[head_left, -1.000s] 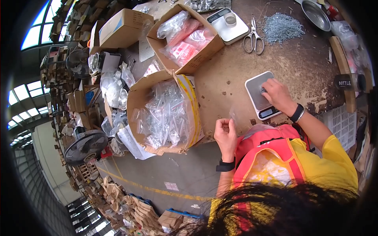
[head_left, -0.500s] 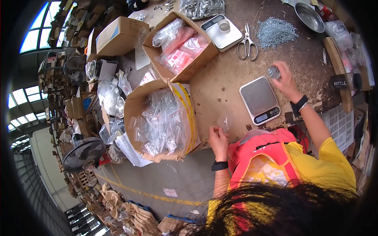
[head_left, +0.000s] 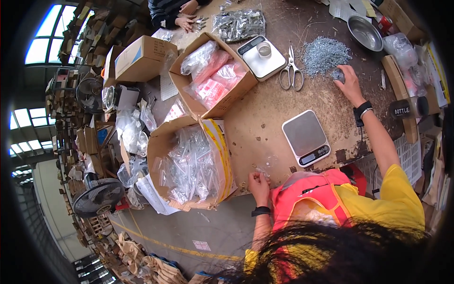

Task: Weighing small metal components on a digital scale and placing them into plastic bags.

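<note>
My right hand (head_left: 349, 85) is curled round a small round cup (head_left: 336, 75) at the near right edge of a heap of small silvery screw-like pieces (head_left: 325, 54). The cup's contents are too small to make out. Near the table's front edge, my left hand (head_left: 259, 185) pinches a clear plastic bag (head_left: 268, 165). Between my hands lies a white kitchen scale (head_left: 305, 132) with a bare grey plate. An open cardboard box (head_left: 218, 158) of filled clear bags stands left of my left hand.
Scissors (head_left: 291, 75) lie beside a second scale (head_left: 274, 66) bearing a small cup (head_left: 264, 49). Another box (head_left: 236, 92) holds red and clear bags. A metal bowl (head_left: 365, 33) sits far right. A co-worker's hand (head_left: 184, 22) is at the far left.
My right hand has moved away from the scale with the cup, to the edge of the heap. My left hand stays with the bag. A co-worker's hands now show at the far edge.
</note>
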The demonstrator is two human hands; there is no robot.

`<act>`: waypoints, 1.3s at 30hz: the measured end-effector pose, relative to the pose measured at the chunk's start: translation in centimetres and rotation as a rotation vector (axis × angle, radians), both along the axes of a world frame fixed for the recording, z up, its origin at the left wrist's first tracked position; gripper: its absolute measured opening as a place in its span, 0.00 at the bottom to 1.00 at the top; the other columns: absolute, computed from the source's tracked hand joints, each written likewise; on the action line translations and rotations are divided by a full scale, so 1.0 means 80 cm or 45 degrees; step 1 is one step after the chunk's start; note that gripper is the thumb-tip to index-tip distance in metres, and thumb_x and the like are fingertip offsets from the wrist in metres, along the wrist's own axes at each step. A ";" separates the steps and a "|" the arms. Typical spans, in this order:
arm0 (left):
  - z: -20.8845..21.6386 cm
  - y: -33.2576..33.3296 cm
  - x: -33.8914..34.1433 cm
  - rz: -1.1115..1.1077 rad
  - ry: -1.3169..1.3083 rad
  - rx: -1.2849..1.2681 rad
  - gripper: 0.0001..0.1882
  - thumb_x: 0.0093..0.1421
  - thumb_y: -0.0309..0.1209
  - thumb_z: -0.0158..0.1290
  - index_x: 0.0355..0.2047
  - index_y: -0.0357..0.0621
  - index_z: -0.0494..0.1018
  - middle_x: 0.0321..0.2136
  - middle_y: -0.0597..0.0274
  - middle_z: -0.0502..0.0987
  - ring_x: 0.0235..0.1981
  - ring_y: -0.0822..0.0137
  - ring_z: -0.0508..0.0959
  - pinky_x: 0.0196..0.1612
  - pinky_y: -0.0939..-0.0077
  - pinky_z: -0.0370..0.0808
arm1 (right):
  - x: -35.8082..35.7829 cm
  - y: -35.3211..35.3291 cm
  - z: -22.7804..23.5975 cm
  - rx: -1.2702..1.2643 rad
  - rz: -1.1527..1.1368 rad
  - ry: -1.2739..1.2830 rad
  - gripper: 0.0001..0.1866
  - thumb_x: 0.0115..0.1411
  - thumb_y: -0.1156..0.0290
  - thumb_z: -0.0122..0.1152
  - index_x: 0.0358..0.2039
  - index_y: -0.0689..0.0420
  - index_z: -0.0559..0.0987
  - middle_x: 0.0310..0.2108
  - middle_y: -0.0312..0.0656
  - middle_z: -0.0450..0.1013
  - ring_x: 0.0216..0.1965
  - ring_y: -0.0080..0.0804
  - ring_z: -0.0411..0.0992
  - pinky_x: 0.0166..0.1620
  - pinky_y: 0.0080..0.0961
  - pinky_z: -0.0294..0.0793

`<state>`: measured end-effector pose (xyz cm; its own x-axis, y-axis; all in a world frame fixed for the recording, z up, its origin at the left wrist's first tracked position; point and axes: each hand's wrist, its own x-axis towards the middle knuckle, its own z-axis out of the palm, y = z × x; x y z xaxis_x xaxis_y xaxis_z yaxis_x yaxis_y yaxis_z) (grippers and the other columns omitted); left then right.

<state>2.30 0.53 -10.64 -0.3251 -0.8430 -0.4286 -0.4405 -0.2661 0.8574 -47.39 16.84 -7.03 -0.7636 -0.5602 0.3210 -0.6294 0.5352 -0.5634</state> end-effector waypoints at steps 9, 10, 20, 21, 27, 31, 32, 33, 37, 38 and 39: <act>-0.006 -0.003 0.000 -0.003 0.028 0.034 0.06 0.70 0.25 0.52 0.39 0.40 0.65 0.28 0.63 0.73 0.23 0.74 0.78 0.25 0.79 0.79 | -0.012 -0.003 0.000 -0.001 -0.048 -0.039 0.29 0.50 0.79 0.71 0.54 0.60 0.73 0.52 0.51 0.70 0.55 0.55 0.70 0.58 0.40 0.71; -0.005 -0.003 -0.002 -0.003 0.030 0.030 0.06 0.70 0.25 0.52 0.39 0.40 0.65 0.28 0.63 0.73 0.23 0.74 0.78 0.25 0.79 0.79 | -0.012 -0.001 -0.003 -0.001 -0.049 -0.037 0.29 0.50 0.79 0.71 0.54 0.60 0.73 0.52 0.51 0.70 0.55 0.55 0.70 0.58 0.40 0.71; -0.007 -0.004 0.003 -0.011 0.031 0.059 0.05 0.70 0.24 0.51 0.39 0.40 0.65 0.28 0.63 0.73 0.24 0.73 0.79 0.26 0.79 0.80 | -0.008 0.017 -0.011 -0.170 -0.095 -0.266 0.28 0.52 0.75 0.70 0.55 0.58 0.74 0.51 0.46 0.72 0.53 0.44 0.73 0.55 0.35 0.73; -0.009 -0.004 0.003 -0.014 0.049 0.042 0.05 0.70 0.24 0.51 0.40 0.40 0.65 0.28 0.63 0.73 0.24 0.73 0.79 0.26 0.78 0.80 | -0.004 0.015 -0.009 -0.328 -0.096 -0.514 0.27 0.53 0.75 0.70 0.54 0.57 0.74 0.51 0.43 0.73 0.54 0.40 0.73 0.55 0.34 0.73; -0.011 -0.004 0.007 0.002 0.033 0.056 0.05 0.70 0.24 0.51 0.40 0.39 0.65 0.29 0.63 0.73 0.24 0.72 0.79 0.27 0.78 0.80 | 0.131 -0.005 0.049 -0.199 0.263 -0.664 0.28 0.50 0.70 0.72 0.53 0.54 0.75 0.51 0.41 0.73 0.57 0.39 0.70 0.61 0.39 0.69; -0.006 -0.004 0.000 -0.023 0.087 0.052 0.05 0.70 0.25 0.51 0.40 0.39 0.65 0.30 0.63 0.73 0.25 0.73 0.79 0.27 0.78 0.80 | 0.195 -0.019 0.046 -0.021 0.534 -0.332 0.29 0.48 0.68 0.73 0.51 0.55 0.74 0.53 0.43 0.72 0.61 0.45 0.67 0.64 0.43 0.66; -0.004 -0.003 0.001 -0.024 0.092 0.048 0.05 0.70 0.25 0.51 0.40 0.39 0.65 0.30 0.63 0.73 0.24 0.73 0.79 0.27 0.78 0.80 | 0.206 -0.023 0.037 0.006 0.647 -0.308 0.29 0.46 0.68 0.74 0.50 0.56 0.74 0.55 0.44 0.71 0.62 0.47 0.64 0.65 0.44 0.63; -0.005 -0.002 0.000 -0.017 0.087 0.045 0.05 0.70 0.25 0.51 0.40 0.39 0.65 0.30 0.63 0.73 0.24 0.73 0.79 0.27 0.78 0.80 | 0.211 -0.028 0.033 0.033 0.763 -0.276 0.30 0.45 0.67 0.75 0.50 0.56 0.74 0.56 0.45 0.70 0.64 0.49 0.62 0.67 0.45 0.61; -0.005 0.000 0.004 0.010 0.090 0.036 0.05 0.70 0.25 0.51 0.40 0.39 0.65 0.30 0.63 0.74 0.25 0.73 0.79 0.27 0.79 0.80 | 0.211 -0.031 0.035 0.062 0.702 -0.213 0.35 0.47 0.58 0.75 0.55 0.56 0.73 0.59 0.47 0.68 0.65 0.51 0.60 0.69 0.47 0.57; -0.006 0.001 0.005 0.013 0.095 0.030 0.05 0.70 0.25 0.51 0.40 0.39 0.65 0.30 0.63 0.74 0.25 0.74 0.79 0.28 0.79 0.80 | 0.198 -0.030 0.029 0.095 0.637 -0.202 0.37 0.49 0.54 0.74 0.56 0.56 0.71 0.61 0.48 0.66 0.65 0.52 0.60 0.69 0.47 0.57; -0.005 0.001 0.004 0.021 0.090 0.035 0.05 0.70 0.25 0.51 0.40 0.39 0.65 0.30 0.63 0.74 0.25 0.74 0.79 0.28 0.79 0.80 | 0.178 -0.028 0.019 0.099 0.488 -0.143 0.37 0.50 0.54 0.74 0.56 0.57 0.71 0.60 0.49 0.66 0.64 0.53 0.61 0.68 0.46 0.59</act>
<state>2.62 0.59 -11.04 -0.3416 -0.8368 -0.4279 -0.3743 -0.2965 0.8786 -33.15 14.57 -5.54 -0.5225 -0.8305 0.1931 -0.7285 0.3171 -0.6073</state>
